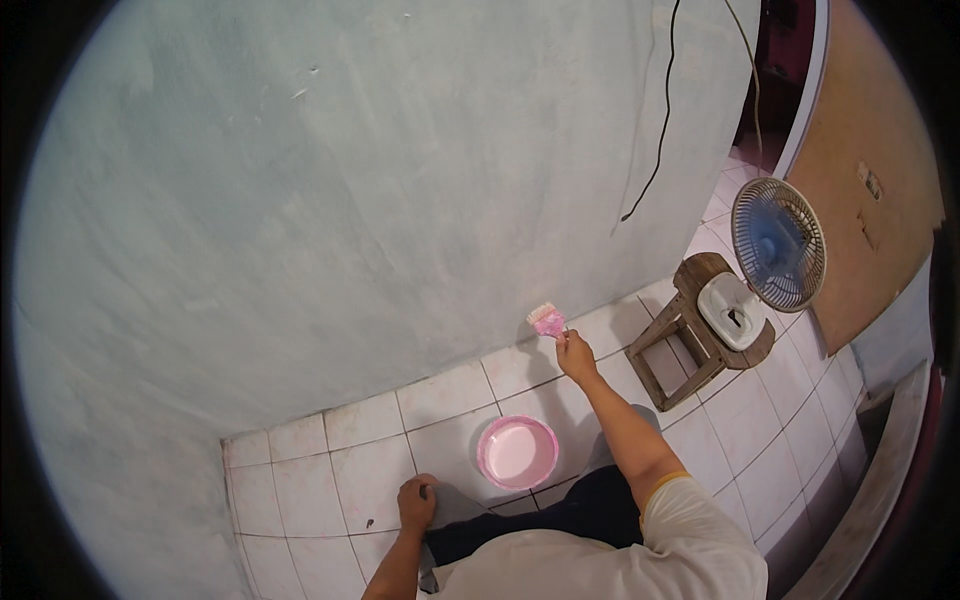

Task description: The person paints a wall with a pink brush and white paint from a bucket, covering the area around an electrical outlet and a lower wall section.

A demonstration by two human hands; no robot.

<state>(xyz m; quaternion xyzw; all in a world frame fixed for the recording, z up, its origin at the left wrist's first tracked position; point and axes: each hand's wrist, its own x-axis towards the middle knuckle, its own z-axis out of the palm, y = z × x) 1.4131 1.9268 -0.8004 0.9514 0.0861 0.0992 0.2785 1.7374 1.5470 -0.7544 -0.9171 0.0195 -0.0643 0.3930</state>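
Observation:
My right hand [576,356] is closed around the handle of a paintbrush [546,320]. The brush has a pink, paint-smeared body and pale bristles, which point up and left close to the lower part of the pale grey-blue wall [380,220]. Whether the bristles touch the wall, I cannot tell. Between my arms, a round pink basin [485,465] of pale pinkish-white paint stands on the floor. My left hand [417,503] rests by my left knee, its fingers curled in and nothing visible in them.
White floor tiles [362,415] meet the wall's foot. Rightward stands a wooden stool [665,345] bearing a fan [779,245] with blue blades. A black cable [664,125] hangs down the wall. A brown board [870,130] stands beside the doorway at far right.

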